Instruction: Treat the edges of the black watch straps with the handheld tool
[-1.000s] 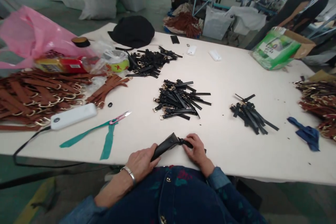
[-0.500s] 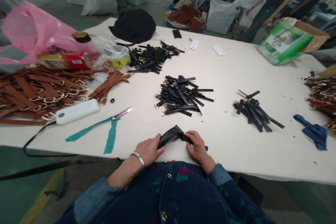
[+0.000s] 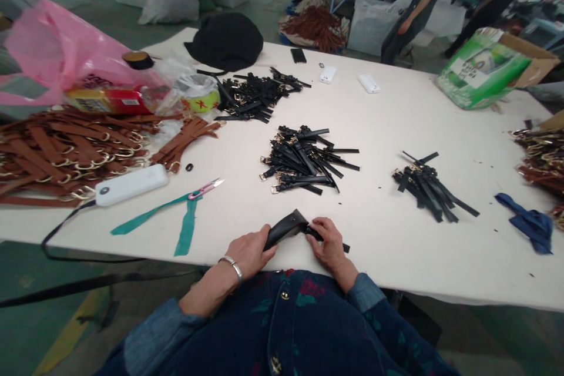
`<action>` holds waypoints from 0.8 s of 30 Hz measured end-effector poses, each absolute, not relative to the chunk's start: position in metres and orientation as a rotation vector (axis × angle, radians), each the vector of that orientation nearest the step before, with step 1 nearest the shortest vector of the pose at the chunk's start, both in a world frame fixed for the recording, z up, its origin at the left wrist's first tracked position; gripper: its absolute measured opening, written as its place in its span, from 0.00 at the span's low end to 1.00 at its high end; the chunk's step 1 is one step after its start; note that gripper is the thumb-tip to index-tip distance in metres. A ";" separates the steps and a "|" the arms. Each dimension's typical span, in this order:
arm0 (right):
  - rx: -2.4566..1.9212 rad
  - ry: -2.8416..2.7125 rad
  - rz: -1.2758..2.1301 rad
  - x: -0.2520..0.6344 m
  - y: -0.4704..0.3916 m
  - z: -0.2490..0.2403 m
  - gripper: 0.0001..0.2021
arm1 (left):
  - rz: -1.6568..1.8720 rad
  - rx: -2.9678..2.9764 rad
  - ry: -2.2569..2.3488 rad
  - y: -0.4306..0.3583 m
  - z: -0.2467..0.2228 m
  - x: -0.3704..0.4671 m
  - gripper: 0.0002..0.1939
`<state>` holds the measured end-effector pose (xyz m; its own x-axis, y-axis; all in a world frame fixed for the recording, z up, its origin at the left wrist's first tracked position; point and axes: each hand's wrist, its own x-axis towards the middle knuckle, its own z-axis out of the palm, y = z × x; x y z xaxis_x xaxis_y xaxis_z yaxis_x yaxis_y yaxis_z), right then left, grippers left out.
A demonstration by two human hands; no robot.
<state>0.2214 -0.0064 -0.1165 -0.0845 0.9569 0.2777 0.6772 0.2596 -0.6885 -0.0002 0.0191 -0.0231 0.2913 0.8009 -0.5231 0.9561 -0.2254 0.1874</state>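
Near the table's front edge, my left hand (image 3: 250,248) is closed round a wide black leather strap (image 3: 286,229), which bends over at its top. My right hand (image 3: 329,245) pinches a narrower black strap (image 3: 345,247) against the wide strap's right end. Whether the two pieces are joined is hidden by my fingers. Beyond my hands lies a pile of black buckled straps (image 3: 304,158) with gold-coloured buckles. A smaller bunch of black straps (image 3: 429,191) is to the right. Pink-handled thread snips (image 3: 205,190) with a green ribbon (image 3: 187,226) lie to the left.
At left are brown straps with metal rings (image 3: 66,147), a white power bank (image 3: 132,184) with a cord, and a pink bag (image 3: 66,53). Farther back sit a black cap (image 3: 227,41) and more black straps (image 3: 251,97). A green box (image 3: 484,70) and blue cloth (image 3: 531,224) are at right.
My right fingers have shifted slightly on the narrow strap, while my left hand holds the same position. In the background, a person has moved to the left.
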 end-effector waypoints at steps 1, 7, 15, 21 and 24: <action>-1.492 -1.832 0.516 0.221 -0.006 -0.116 0.13 | -0.440 2.091 1.570 0.019 -0.023 0.000 0.19; -1.562 -1.808 0.514 0.217 -0.004 -0.115 0.12 | -0.446 2.083 1.560 0.021 -0.019 0.002 0.20; -1.536 -1.724 0.582 0.220 -0.004 -0.121 0.11 | -0.469 2.134 1.566 0.019 -0.021 -0.004 0.18; -1.488 -1.717 0.641 0.224 -0.002 -0.124 0.09 | -0.509 2.139 1.527 0.017 -0.011 -0.014 0.17; -1.472 -1.718 0.655 0.224 -0.002 -0.124 0.09 | -0.581 2.121 1.506 0.016 -0.005 -0.015 0.15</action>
<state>0.2244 -0.0017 -0.1243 -0.0402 0.9748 0.2193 0.5811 0.2014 -0.7885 -0.0147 0.0159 -0.0055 0.3075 0.7491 -0.5867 0.9491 -0.2856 0.1327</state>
